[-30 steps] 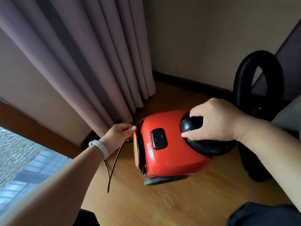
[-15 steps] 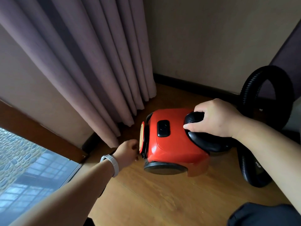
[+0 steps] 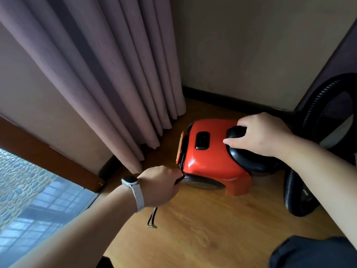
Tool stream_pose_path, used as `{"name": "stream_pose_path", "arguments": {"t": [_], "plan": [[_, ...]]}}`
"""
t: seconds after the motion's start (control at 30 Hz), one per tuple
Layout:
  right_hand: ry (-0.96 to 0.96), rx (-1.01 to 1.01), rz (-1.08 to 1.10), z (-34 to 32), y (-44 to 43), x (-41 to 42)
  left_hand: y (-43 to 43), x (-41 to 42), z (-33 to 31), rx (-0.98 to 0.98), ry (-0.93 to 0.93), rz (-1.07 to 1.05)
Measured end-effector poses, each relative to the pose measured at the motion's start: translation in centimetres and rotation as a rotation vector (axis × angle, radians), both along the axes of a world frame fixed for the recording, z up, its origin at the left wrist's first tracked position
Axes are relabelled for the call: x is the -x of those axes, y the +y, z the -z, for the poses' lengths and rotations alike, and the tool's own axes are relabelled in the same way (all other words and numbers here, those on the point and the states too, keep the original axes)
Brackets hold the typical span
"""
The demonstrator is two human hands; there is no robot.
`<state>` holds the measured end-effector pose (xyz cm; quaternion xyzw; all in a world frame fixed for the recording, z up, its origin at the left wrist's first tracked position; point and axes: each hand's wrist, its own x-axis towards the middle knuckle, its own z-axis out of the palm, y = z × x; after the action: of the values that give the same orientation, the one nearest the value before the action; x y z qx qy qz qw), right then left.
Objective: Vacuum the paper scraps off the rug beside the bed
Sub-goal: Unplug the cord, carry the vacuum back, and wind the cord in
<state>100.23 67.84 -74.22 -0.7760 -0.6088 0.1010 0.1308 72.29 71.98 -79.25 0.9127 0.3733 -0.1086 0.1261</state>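
A red canister vacuum cleaner (image 3: 210, 163) stands on the wooden floor (image 3: 202, 233) in a corner. My right hand (image 3: 258, 134) grips its black carrying handle (image 3: 249, 161) from above. My left hand (image 3: 160, 184), with a white watch on the wrist, holds the black power cord (image 3: 152, 219) at the vacuum's rear lower corner; a loop of cord hangs below the hand. The ribbed black hose (image 3: 295, 192) curls up at the right. No rug and no paper scraps are in view.
Mauve curtains (image 3: 108, 74) hang to the floor just left of the vacuum. A beige wall with dark skirting (image 3: 231, 99) closes the corner behind. A floor-level window (image 3: 34, 206) with a wooden frame lies at the lower left. Dark cloth (image 3: 313, 252) fills the bottom right.
My left hand moved from the vacuum's upper rear down to its lower rear corner and now holds the cord there. The vacuum turned and settled flat on the floor.
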Motion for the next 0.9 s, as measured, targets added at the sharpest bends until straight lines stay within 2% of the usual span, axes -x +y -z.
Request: {"name": "stream_pose_path", "arguments": {"t": [0.13,0.23,0.33,0.43,0.5,0.63,0.73,0.8,0.9], "plan": [[-0.012,0.020,-0.078,-0.2,-0.2,0.8,1.4,0.4,-1.4,-0.034,-0.080,0.001],[-0.036,0.037,-0.166,-0.1,-0.1,1.6,2.5,0.6,-1.4,-0.183,-0.146,-0.091],[-0.056,0.032,-0.250,-0.3,-0.2,2.4,3.6,1.2,-0.9,-0.188,-0.167,-0.176],[-0.080,0.028,-0.300,-0.8,-0.4,3.1,5.0,2.1,-0.8,-0.063,-0.300,-0.293],[-0.086,0.008,-0.321,-1.1,-0.6,3.3,5.6,2.3,-0.8,0.015,-0.365,-0.288],[-0.059,-0.023,-0.362,-1.8,-1.1,3.7,6.7,2.7,-1.1,0.136,-0.409,-0.275],[-0.082,-0.048,-0.420,-1.9,-1.6,4.0,8.1,3.8,0.2,0.243,-0.404,-0.442],[-0.070,-0.059,-0.440,-1.8,-1.8,4.2,8.3,4.4,1.4,0.421,-0.463,-0.525],[0.006,-0.054,-0.390,-1.9,-1.8,3.8,7.8,4.6,3.3,0.723,-0.711,-0.600]]}}
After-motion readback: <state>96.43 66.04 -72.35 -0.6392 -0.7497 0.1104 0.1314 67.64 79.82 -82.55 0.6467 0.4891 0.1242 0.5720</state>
